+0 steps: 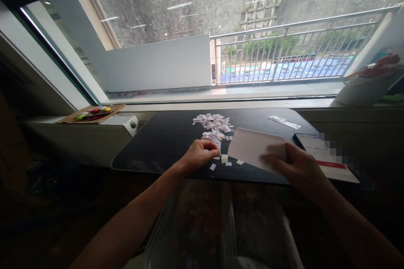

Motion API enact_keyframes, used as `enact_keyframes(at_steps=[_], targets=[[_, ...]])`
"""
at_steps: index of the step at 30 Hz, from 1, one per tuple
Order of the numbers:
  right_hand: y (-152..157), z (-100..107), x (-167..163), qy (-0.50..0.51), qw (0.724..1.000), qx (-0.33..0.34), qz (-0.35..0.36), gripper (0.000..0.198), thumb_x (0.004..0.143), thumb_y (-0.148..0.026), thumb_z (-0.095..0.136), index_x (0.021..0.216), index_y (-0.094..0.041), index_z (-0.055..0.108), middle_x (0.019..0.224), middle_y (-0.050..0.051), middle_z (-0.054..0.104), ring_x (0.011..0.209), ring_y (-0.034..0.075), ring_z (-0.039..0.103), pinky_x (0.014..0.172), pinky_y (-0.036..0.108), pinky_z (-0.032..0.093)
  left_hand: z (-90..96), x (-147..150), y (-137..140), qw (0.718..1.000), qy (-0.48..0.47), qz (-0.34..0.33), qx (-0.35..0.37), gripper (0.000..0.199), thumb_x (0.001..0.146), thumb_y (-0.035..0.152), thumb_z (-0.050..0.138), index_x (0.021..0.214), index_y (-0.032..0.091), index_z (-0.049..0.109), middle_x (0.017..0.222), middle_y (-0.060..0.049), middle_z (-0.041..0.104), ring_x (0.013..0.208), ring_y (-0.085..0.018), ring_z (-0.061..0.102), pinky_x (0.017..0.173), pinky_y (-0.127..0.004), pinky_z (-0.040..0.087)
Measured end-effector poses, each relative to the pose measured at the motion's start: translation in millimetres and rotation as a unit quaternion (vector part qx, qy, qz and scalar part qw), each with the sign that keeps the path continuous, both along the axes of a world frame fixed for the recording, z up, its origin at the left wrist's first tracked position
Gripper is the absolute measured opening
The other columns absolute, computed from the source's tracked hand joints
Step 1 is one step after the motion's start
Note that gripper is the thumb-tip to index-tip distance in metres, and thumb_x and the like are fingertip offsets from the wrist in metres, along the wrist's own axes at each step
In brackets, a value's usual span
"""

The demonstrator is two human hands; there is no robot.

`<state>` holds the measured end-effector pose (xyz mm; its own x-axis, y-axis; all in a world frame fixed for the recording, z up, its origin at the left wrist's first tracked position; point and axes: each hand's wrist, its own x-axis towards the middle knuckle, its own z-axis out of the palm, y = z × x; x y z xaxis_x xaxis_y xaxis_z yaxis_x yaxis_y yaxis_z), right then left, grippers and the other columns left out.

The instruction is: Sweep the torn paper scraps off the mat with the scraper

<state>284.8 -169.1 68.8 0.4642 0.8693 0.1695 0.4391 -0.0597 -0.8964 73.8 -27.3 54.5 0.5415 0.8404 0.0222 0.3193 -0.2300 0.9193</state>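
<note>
My right hand [293, 162] grips a white card [255, 147] by its right end, thumb in front. The card has a small hole near its upper left corner and is held tilted over the dark table [158, 134]. Left of it, my left hand [202, 151] is closed in a pinch just above the tabletop; what is between the fingertips is too small to make out. Several loose paper scraps [224, 159] lie between the two hands. Behind my left hand spreads a heap of small torn paper pieces [214, 122], whitish with some pinkish tints.
At the table's right lies a tablet-like flat panel [328, 157] with a red band, partly blurred out. A clear plastic wrapper [285, 122] rests near the back right. Left of the table, a radiator [121, 124] carries cardboard with colourful items [94, 112]. A window runs behind.
</note>
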Motion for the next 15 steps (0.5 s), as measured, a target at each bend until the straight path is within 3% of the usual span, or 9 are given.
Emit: enact_keyframes(at_steps=[4, 10, 15], targets=[[8.2, -5.3, -5.7, 0.017, 1.0, 0.009, 0.015, 0.022, 0.07, -0.04, 0.069, 0.079, -0.022, 0.062, 0.066, -0.001, 0.063, 0.06, 0.017, 0.057, 0.052, 0.027, 0.045, 1.0, -5.6, -1.9, 1.0, 0.003, -0.019, 0.002, 0.018, 0.07, 0.031, 0.064, 0.069, 0.014, 0.07, 0.07, -0.002, 0.068, 0.066, -0.013, 0.059, 0.065, -0.024, 0.045], [5.4, -7.3, -4.6, 0.031, 0.999, 0.006, 0.006, 0.022, 0.068, -0.04, 0.071, 0.078, -0.021, 0.063, 0.065, -0.001, 0.064, 0.058, 0.017, 0.058, 0.05, 0.027, 0.045, -4.4, -9.2, -2.0, 0.999, 0.012, 0.009, 0.041, 0.012, 0.065, 0.026, 0.069, 0.065, 0.015, 0.066, 0.066, 0.001, 0.066, 0.068, -0.013, 0.059, 0.067, -0.024, 0.045], [0.6, -3.2, -5.8, 0.033, 0.999, 0.003, -0.001, 0.02, 0.069, -0.038, 0.07, 0.078, -0.021, 0.065, 0.064, -0.001, 0.065, 0.057, 0.016, 0.058, 0.049, 0.026, 0.045, -2.4, -11.4, -2.7, 0.995, 0.029, 0.006, 0.1, 0.016, 0.073, 0.029, 0.062, 0.07, 0.016, 0.072, 0.074, -0.001, 0.071, 0.077, -0.017, 0.064, 0.073, -0.025, 0.048]])
